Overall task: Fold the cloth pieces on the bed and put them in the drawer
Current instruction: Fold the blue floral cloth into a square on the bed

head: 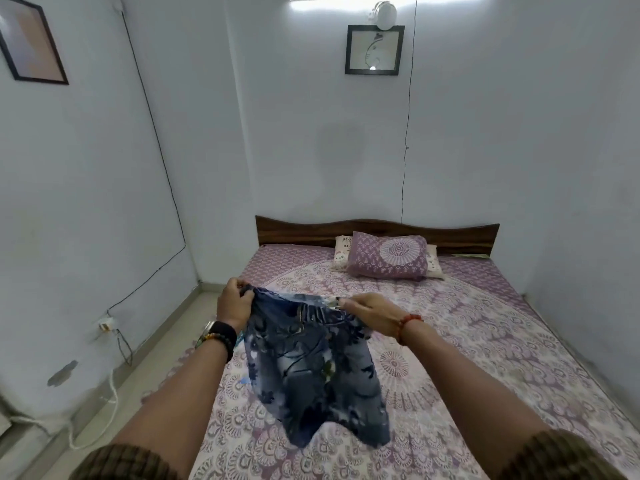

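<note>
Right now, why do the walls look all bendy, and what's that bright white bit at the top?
In the head view, the wide-angle lens bends the wall edges and the black wire; the ceiling light glares pure white and reflects in the framed picture; the blue floral cloth looks slightly soft.

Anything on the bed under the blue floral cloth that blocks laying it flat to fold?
Nothing visible. Both hands, left and right, pinch the blue floral cloth by its top edge above bare bedsheet. The purple pillow lies far off by the headboard. No drawer is in view.
</note>
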